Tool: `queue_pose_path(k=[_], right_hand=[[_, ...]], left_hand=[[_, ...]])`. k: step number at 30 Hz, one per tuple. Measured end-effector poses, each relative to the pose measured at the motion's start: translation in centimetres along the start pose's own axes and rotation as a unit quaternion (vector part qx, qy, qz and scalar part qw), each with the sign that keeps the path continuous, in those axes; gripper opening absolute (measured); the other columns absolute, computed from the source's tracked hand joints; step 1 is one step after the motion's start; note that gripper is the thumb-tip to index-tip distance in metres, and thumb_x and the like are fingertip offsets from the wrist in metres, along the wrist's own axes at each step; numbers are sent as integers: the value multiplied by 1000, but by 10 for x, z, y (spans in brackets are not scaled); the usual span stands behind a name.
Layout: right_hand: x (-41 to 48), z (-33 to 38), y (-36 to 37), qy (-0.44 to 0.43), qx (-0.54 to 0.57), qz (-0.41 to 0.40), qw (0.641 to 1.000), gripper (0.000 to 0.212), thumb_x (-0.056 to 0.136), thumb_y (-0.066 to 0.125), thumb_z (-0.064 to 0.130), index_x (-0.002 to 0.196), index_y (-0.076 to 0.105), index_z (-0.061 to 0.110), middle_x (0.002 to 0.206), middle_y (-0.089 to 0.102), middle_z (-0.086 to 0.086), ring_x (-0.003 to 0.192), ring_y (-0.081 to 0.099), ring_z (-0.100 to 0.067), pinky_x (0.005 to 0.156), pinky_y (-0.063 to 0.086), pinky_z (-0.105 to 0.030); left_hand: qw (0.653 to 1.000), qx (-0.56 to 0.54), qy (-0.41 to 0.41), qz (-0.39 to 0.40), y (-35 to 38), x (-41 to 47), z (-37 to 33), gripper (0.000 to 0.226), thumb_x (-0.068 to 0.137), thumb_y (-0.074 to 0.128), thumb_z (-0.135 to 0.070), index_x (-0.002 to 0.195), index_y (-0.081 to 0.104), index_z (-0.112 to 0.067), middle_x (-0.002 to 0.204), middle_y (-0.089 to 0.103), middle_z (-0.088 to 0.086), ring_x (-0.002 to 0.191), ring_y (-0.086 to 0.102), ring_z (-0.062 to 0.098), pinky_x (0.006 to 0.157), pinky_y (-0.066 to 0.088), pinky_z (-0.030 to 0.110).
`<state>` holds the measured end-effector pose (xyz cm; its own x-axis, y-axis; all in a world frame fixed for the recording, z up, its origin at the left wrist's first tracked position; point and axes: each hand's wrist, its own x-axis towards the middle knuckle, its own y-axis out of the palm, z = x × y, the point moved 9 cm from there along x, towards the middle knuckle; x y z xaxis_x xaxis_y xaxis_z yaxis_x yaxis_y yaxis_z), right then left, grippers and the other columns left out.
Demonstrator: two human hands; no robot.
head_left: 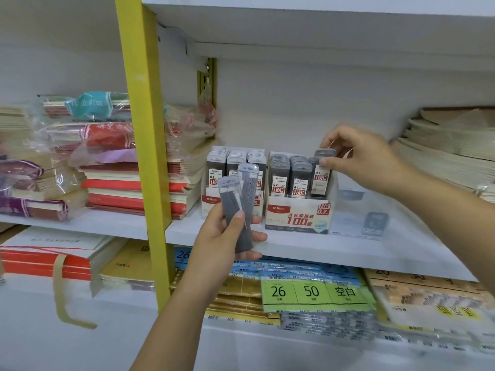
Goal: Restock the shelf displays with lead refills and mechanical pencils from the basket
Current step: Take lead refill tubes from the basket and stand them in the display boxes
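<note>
**Hands.** The left hand (227,236) is raised in front of the shelf (294,247) edge. Its fingers and thumb are curled round two cases (247,194) of lead refills, held upright and fanned apart, one standing higher than the other. The right hand (367,162) reaches in from the right. Its thumb and fingers pinch the top of a third case (321,180).

**Task items.** The third case stands upright in the rightmost column of the 0.7 box (297,215), and its cap sits above the neighbouring rows. Whether its foot is seated in the box cannot be told. The other two columns of that box are filled front to back with like cases. A left box (211,200) stands just beside it on the same shelf and holds three columns of cases. The two cases in the left hand partly hide its front.

**Surroundings.** A clear tray (359,223) sits just right of the 0.7 box. A yellow post (144,156) rises to the left of the boxes. Beyond it lie wrapped notebooks (134,188) in stacks. Paper stacks (442,156) lie at the far right of the shelf. On the shelf below, nearer the camera, lie green packs (316,293) marked 26 and 50.
</note>
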<state>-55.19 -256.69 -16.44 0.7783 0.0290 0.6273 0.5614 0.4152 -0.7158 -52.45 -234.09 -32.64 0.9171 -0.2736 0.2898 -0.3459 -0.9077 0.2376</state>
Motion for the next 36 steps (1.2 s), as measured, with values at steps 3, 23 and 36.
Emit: queue_pose_path(k=[3,23,36], right_hand=[[5,-14,14,25,-37,36,998,22,78,78,25,79,59,38,87,62,12,89,51,-14,71,37,-30],[-67,55,73,99,313,61,942,27,80,76,27,97,55,23,73,70,3,60,66,-15,51,47,-20],[-69,46,75,121,359,55,924,29,84,72,32,101,50,21,80,74,-5,63,67,-18,55,50,-28]], left_hand=[[1000,6,3,3,1,1,1,20,103,49,-25,114,57,-39,97,77,-5,85,76,19,57,60,28],[997,46,23,49,22,-18,-12,19,92,70,-19,107,59,-23,93,76,2,74,76,21,49,58,27],[997,3,-26,79,29,-22,1,16,101,56,-25,114,58,-17,103,77,3,99,74,20,73,62,31]])
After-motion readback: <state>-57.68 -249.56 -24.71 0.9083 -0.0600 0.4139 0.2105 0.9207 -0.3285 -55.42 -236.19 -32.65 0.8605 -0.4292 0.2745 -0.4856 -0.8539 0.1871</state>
